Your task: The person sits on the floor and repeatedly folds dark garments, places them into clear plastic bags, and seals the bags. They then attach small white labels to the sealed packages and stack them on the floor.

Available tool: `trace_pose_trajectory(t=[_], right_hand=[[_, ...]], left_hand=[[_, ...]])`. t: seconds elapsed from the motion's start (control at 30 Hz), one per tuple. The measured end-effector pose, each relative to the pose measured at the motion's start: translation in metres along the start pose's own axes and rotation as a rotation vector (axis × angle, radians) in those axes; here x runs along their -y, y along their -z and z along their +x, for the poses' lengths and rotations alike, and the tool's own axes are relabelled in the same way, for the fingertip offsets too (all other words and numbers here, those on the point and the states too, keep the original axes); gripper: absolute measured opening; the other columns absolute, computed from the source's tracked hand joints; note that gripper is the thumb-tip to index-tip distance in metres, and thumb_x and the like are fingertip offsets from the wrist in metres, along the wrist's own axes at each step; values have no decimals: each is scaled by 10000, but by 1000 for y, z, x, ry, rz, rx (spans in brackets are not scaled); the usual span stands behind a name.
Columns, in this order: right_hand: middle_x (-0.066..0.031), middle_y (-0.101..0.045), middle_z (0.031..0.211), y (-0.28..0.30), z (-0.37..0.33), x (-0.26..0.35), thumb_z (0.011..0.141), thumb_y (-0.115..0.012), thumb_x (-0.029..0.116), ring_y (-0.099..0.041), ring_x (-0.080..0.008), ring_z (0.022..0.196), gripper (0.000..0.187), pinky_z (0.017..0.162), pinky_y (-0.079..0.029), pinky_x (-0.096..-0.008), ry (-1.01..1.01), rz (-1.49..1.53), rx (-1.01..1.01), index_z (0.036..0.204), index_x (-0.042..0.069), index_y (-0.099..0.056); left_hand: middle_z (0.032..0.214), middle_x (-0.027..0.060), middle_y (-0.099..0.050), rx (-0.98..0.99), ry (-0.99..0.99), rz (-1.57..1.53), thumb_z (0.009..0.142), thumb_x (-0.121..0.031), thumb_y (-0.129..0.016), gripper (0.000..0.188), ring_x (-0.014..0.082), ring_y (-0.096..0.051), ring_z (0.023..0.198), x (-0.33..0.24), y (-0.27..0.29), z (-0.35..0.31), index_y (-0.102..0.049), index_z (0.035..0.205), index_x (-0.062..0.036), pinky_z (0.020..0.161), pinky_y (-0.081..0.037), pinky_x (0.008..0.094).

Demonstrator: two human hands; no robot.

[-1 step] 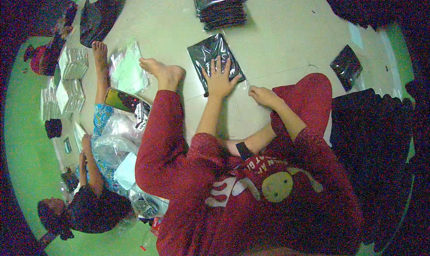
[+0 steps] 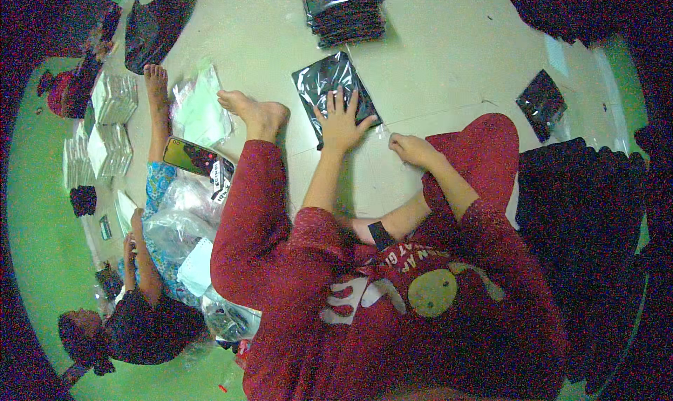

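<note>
A flat black packet in glossy clear plastic (image 2: 315, 85) lies tilted on the floor in front of me. My left hand (image 2: 341, 130) presses on it, palm down, fingers spread over its near part. Just right of the packet's near corner, my right hand (image 2: 413, 151) is closed with thumb and forefinger together, apart from the packet. Something pale shows at those fingertips, too small to name. Beyond the packet stands a stack of similar black packets (image 2: 347, 22). Another black packet in plastic (image 2: 541, 106) lies off to the right.
A large heap of black cloth (image 2: 582, 219) sits by my right knee. On my left are clear plastic bags (image 2: 179, 215), a phone (image 2: 189, 157), a pale green plastic sheet (image 2: 203, 110) and stacks of white packets (image 2: 112, 124). Another person (image 2: 151, 324) sits there, legs stretched out.
</note>
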State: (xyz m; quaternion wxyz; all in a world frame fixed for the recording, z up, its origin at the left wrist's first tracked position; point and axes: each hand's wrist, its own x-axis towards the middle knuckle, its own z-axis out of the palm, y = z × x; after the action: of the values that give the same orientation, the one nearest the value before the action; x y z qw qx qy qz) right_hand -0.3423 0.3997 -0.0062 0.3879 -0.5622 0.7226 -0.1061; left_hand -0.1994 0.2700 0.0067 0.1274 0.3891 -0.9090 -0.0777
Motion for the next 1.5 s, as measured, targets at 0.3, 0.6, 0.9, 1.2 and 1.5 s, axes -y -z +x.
trace_pose_trajectory(t=[0.3, 0.6, 0.9, 1.2, 1.5], right_hand=[[-37, -565, 729, 67, 6, 0, 852, -423, 130, -504, -97, 571, 255, 485, -423, -251, 43, 570, -38, 1105, 109, -444], [-127, -501, 1103, 75, 63, 6, 816, -527, 160, -487, -223, 1017, 426, 864, -396, -327, 399, 519, -232, 1203, 67, -376], [-137, -433, 1165, 29, 95, 38, 691, -637, 199, -405, -316, 1092, 555, 935, -336, -380, 251, -96, -223, 1193, 124, -412], [-106, -445, 1133, 19, 98, 33, 665, -659, 253, -425, -305, 1055, 540, 901, -372, -390, 242, -134, -378, 1154, 141, -458], [-90, -449, 1148, 17, 91, 29, 693, -629, 292, -418, -288, 1081, 497, 909, -348, -387, 305, -60, -414, 1148, 173, -470]], left_hand=[[987, 174, -510, 49, -118, -384, 696, -62, -537, 254, 334, -495, 909, -37, -5, -44, -525, 945, -13, 777, -421, 392], [920, 178, -515, 89, 32, -279, 697, -65, -529, 265, 331, -508, 847, -56, -14, -39, -509, 953, 1, 739, -427, 397], [816, 164, -517, 80, 47, -110, 717, -135, -521, 210, 314, -534, 741, -59, -25, -39, -512, 868, 11, 631, -441, 403], [817, 166, -523, 144, 48, -104, 725, -196, -540, 224, 304, -538, 734, -63, -26, -38, -516, 825, 3, 621, -440, 400], [917, 172, -512, -481, 503, -314, 715, -74, -539, 239, 334, -487, 887, 6, 11, -79, -507, 939, 2, 802, -375, 407]])
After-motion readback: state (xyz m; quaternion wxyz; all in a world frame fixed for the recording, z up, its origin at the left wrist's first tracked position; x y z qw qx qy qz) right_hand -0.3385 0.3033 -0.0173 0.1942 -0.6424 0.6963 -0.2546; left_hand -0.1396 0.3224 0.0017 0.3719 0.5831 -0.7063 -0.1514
